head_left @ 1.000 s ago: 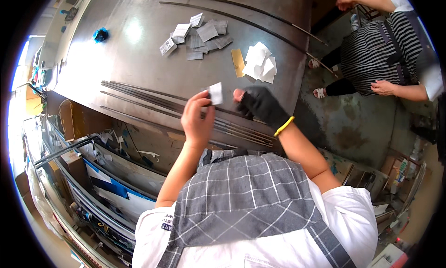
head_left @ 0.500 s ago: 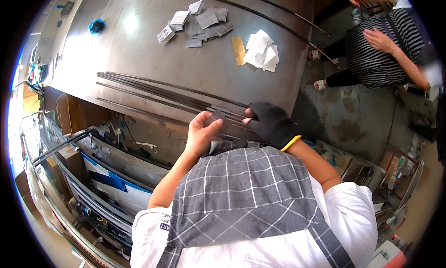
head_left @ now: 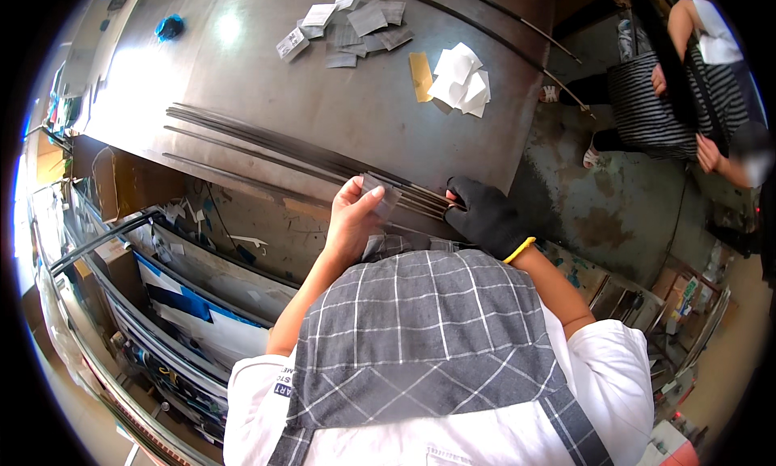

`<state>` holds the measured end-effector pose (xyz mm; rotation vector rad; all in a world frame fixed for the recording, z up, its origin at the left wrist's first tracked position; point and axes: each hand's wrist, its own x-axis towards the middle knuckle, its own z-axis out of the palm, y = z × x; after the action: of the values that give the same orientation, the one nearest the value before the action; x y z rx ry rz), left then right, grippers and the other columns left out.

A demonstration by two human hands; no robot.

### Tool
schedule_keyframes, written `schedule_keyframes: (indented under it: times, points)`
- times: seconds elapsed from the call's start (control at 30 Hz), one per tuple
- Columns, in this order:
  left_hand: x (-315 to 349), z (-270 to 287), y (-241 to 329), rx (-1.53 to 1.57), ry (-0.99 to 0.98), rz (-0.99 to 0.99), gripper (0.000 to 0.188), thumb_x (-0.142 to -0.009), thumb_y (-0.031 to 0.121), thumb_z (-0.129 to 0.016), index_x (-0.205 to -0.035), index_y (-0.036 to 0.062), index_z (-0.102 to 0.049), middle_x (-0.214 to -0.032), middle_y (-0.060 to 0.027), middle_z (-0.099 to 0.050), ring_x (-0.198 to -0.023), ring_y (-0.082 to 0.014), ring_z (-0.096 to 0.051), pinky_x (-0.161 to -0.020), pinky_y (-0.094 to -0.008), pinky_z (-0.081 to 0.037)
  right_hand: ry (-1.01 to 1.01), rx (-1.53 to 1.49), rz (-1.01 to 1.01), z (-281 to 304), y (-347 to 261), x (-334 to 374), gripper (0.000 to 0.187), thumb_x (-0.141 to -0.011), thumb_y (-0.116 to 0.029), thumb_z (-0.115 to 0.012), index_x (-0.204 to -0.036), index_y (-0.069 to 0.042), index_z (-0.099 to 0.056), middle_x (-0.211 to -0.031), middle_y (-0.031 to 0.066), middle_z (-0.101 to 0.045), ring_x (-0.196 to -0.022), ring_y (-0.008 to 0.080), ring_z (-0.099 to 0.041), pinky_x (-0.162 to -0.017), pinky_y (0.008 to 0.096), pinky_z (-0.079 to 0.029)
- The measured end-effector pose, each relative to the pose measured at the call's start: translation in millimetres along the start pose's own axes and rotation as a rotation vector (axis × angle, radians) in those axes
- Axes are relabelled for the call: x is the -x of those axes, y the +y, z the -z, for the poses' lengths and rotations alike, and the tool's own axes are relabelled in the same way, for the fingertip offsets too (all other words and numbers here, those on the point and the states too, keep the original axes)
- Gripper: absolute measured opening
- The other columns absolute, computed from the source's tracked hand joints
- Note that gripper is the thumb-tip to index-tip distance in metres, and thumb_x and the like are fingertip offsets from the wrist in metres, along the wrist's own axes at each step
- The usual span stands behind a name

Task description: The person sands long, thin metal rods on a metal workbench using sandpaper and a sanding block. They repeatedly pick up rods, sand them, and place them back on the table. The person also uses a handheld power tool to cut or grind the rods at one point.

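Several thin dark rods (head_left: 275,149) lie side by side across the near part of the metal table, slanting down to the right. My bare left hand (head_left: 349,219) pinches a small, thin, dark grey sheet (head_left: 381,196) between thumb and fingers, over the rods. To its right, my right hand (head_left: 485,217), in a black glove with a yellow cuff, is closed around the rods' right ends. Its fingers partly hide those ends, so I cannot tell how many rods it holds.
Grey square sheets (head_left: 368,19), white paper pieces (head_left: 459,82), a tan strip (head_left: 420,76) and a blue crumpled item (head_left: 169,27) lie on the table (head_left: 242,78). Long rods (head_left: 485,39) overhang its right edge. A person in stripes (head_left: 647,102) stands right. Racked panels (head_left: 186,304) stand lower left.
My right hand has shifted slightly right and downward, along the rods' ends. The upper rods lie closer together. The small sheet has tilted in my left hand. The other person's hands have moved apart.
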<state>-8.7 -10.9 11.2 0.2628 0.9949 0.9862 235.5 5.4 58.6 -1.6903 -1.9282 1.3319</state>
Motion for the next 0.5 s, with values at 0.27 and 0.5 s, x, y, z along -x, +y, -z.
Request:
schedule_keyframes:
  times: [0.27, 0.5]
  points:
    - [-13, -8, -13, -0.115, 0.126, 0.008, 0.011, -0.093, 0.02, -0.067, -0.089, 0.0149, -0.058, -0.084, 0.004, -0.065, -0.069, -0.0065, -0.061, -0.057, -0.0231, -0.051, 0.021, 0.072, 0.005, 0, 2, -3, 0.021, -0.078, -0.02, -0.064, -0.092, -0.005, -0.058, -0.087, 0.0154, -0.066, -0.082, 0.0343, -0.064, -0.071, 0.0417, -0.05]
    - [-15, -10, -18, -0.003, 0.147, -0.005, 0.014, -0.092, 0.022, -0.068, -0.088, 0.0149, -0.057, -0.084, 0.0049, -0.063, -0.073, -0.0059, -0.059, -0.06, -0.0237, -0.048, 0.017, 0.097, 0.006, -4, 7, -5, 0.023, -0.078, -0.021, -0.065, -0.093, -0.006, -0.058, -0.088, 0.0157, -0.066, -0.084, 0.0347, -0.064, -0.072, 0.0414, -0.05]
